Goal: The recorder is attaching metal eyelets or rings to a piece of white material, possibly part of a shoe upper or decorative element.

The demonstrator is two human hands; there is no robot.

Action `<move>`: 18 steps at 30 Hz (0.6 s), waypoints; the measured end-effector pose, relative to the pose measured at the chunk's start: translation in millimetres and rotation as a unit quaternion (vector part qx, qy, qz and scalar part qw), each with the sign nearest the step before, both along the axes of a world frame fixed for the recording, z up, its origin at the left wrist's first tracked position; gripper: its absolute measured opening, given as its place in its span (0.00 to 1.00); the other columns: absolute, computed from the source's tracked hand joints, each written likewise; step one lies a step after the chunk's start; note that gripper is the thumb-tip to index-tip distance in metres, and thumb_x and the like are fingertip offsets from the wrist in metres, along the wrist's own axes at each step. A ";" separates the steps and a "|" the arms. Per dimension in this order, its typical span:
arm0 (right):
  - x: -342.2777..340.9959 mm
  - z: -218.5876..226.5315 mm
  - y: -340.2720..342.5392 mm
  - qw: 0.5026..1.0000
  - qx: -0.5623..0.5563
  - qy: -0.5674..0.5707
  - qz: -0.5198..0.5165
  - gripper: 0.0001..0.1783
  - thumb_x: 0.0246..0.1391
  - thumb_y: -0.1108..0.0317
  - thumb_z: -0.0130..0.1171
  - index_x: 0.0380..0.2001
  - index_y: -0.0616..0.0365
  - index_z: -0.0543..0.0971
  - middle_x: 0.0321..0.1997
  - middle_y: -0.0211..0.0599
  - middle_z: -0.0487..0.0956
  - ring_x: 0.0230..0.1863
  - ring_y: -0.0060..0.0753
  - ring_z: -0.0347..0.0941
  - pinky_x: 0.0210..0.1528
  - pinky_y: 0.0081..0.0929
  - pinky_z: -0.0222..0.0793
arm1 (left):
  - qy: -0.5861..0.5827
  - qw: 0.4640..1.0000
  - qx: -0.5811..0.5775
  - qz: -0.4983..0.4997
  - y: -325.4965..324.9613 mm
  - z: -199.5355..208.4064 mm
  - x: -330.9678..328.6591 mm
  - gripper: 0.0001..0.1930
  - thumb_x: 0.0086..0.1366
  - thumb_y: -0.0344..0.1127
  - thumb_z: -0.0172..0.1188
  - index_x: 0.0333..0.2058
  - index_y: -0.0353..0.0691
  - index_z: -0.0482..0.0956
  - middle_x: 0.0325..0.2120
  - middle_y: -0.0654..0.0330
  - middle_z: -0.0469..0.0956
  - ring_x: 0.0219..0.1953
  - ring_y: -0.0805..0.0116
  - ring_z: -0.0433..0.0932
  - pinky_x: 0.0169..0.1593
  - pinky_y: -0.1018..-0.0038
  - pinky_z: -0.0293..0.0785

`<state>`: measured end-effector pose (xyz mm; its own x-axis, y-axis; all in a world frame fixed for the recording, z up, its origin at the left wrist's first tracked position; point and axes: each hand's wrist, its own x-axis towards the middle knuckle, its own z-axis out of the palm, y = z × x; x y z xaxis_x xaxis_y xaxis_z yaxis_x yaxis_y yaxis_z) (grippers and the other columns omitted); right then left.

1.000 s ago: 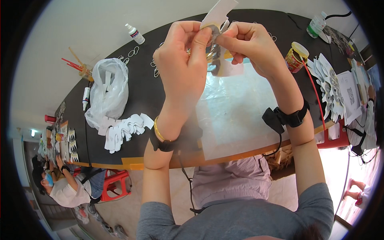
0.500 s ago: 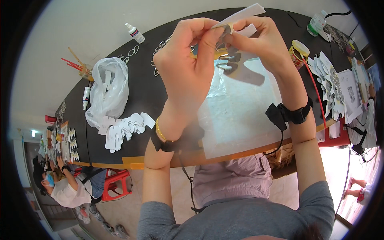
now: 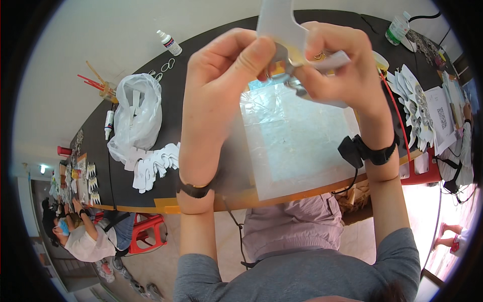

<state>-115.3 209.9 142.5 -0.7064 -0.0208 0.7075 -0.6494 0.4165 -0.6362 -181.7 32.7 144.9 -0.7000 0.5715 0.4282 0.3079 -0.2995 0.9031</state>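
Observation:
Raised over the table, both hands hold a white flat cut-out piece [image 3: 276, 22] with a narrowed, curved side. Yellowish and shiny grey parts show at its lower end, blurred between the fingers. My left hand [image 3: 214, 75] pinches it at the left between thumb and bent fingers. From the right, my right hand [image 3: 349, 65] grips it the same way, and a white strip [image 3: 334, 60] sticks out across its fingers. Under the hands lies a translucent plastic sheet [image 3: 307, 146]. I cannot tell what the piece is for certain.
Left of my arm lie a row of white cut-outs [image 3: 151, 168] and a white plastic bag [image 3: 136, 110]. A white bottle [image 3: 169, 43] stands at the back. At the right are an open yellow tub [image 3: 381, 61] and grey-white cut-outs [image 3: 412, 108]. A masked person [image 3: 90, 236] sits far left.
The white piece has been turned from lying slanted to pointing away from me. My left hand has shifted left and my right hand slightly right, both still gripping.

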 end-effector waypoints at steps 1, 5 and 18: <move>5.4 4.2 -1.9 0.998 -0.027 -0.002 0.060 0.07 0.37 0.72 0.62 0.19 0.64 0.74 0.20 0.24 0.73 0.25 0.11 0.67 0.27 0.13 0.64 | -0.083 0.984 0.058 -0.144 -2.7 -1.8 1.1 0.11 0.65 0.35 0.54 0.39 0.33 0.75 0.28 0.62 0.77 0.31 0.75 0.75 0.33 0.80 0.70; 21.6 18.0 -1.6 0.990 0.003 -0.026 0.139 0.13 0.31 0.73 0.61 0.13 0.58 0.64 0.19 0.31 0.73 0.21 0.21 0.66 0.24 0.17 0.60 | -0.281 0.855 0.173 -0.401 1.4 -11.4 12.6 0.15 0.70 0.36 0.44 0.50 0.32 0.66 0.39 0.56 0.76 0.40 0.66 0.78 0.39 0.72 0.77; 41.6 34.3 2.1 0.992 -0.058 -0.088 0.071 0.22 0.42 0.57 0.64 0.32 0.65 0.73 0.31 0.33 0.75 0.33 0.23 0.69 0.38 0.19 0.63 | -0.257 0.938 0.179 -0.149 5.8 13.7 48.9 0.11 0.69 0.39 0.50 0.36 0.36 0.74 0.25 0.66 0.73 0.26 0.80 0.70 0.32 0.82 0.66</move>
